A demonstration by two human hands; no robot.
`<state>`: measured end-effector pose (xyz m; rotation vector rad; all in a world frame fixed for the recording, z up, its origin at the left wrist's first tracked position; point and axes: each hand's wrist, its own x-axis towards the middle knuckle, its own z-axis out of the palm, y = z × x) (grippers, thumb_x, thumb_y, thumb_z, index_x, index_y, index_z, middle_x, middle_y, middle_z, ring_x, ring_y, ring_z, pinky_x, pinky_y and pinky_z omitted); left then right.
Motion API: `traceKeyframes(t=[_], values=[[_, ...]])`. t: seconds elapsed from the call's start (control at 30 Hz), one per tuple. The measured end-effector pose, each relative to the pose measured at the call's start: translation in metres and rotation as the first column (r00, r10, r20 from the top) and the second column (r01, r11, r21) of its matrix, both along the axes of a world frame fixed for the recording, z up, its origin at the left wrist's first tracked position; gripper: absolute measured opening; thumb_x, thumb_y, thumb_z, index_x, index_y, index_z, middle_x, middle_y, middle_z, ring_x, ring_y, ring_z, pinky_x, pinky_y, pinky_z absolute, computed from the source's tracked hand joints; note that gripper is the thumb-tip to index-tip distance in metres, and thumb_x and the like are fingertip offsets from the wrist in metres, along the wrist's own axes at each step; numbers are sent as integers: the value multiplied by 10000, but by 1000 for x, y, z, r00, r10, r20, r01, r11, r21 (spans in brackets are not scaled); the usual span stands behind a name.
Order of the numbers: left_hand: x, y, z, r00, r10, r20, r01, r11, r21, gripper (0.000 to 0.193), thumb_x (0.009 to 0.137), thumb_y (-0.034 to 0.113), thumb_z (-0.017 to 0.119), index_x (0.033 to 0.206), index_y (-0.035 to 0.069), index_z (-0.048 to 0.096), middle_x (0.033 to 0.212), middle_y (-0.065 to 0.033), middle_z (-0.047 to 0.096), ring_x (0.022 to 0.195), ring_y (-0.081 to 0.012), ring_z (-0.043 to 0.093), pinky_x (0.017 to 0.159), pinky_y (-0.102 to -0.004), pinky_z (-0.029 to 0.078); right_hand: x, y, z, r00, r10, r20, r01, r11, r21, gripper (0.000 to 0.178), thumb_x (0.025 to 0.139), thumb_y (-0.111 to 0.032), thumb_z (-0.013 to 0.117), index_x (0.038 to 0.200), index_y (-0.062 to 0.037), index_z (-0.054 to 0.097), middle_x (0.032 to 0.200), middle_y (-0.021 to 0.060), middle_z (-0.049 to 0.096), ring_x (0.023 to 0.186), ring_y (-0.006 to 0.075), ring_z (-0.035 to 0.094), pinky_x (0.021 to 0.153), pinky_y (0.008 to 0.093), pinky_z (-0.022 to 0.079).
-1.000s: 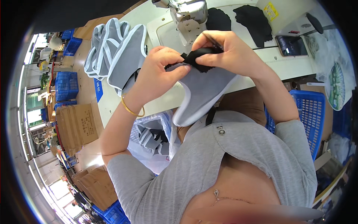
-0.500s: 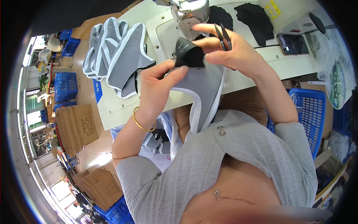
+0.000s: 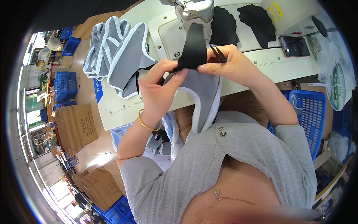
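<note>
Between both hands a grey garment piece (image 3: 203, 86) with pale binding is stretched, its lower end hanging toward my lap. A black fabric piece (image 3: 193, 46) stands up along its top edge. My left hand (image 3: 164, 76) pinches the left end of that edge, thumb on top. My right hand (image 3: 229, 65) grips the right end between thumb and fingers. Small dark thread snips (image 3: 219, 54) also sit in the right hand, their tips pointing up and left. Just beyond the black fabric stands the head of a sewing machine (image 3: 195, 13).
Several bound grey pieces (image 3: 128, 56) lie stacked at the table's left. Black cut pieces (image 3: 257, 24) and a phone (image 3: 294, 46) lie at the right. A blue basket (image 3: 307, 119) stands right of me; a plastic bag (image 3: 169, 130) with scraps hangs below the table edge.
The black fabric, folded over before, now stands upright above the grey edge. My right hand has come down and in to grip that edge, and the snips have tilted left.
</note>
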<state>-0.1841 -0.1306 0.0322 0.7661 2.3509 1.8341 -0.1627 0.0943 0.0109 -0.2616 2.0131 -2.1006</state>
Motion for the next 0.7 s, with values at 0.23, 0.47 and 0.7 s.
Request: traceKeyframes(t=[0.23,0.47,0.7], values=[[-3,-3,-1,979,10,202,-29,995,91,210,853,-7,713,1052,-33,652,873,-28,667,825,-53,579,732,-193,469,11,-6,-2,976,-72,-207,101,986,134,178,839,-134,762,839,-13,632,708,-9,574,714,45,494,633,247,418],[-28,-13,28,857,-173,485,141,985,103,141,911,64,656,996,-42,691,821,-17,638,795,-58,534,686,-188,410,15,-6,-22,696,-129,-707,311,941,135,128,722,10,735,827,-17,667,816,81,641,667,193,597,586,287,459],[-54,-2,52,834,-312,455,506,762,-405,166,926,121,670,956,-30,732,772,-6,672,664,-71,547,596,-232,437,19,-15,-9,480,52,-876,432,855,288,377,583,10,718,953,-65,717,872,55,647,733,220,605,582,313,501]])
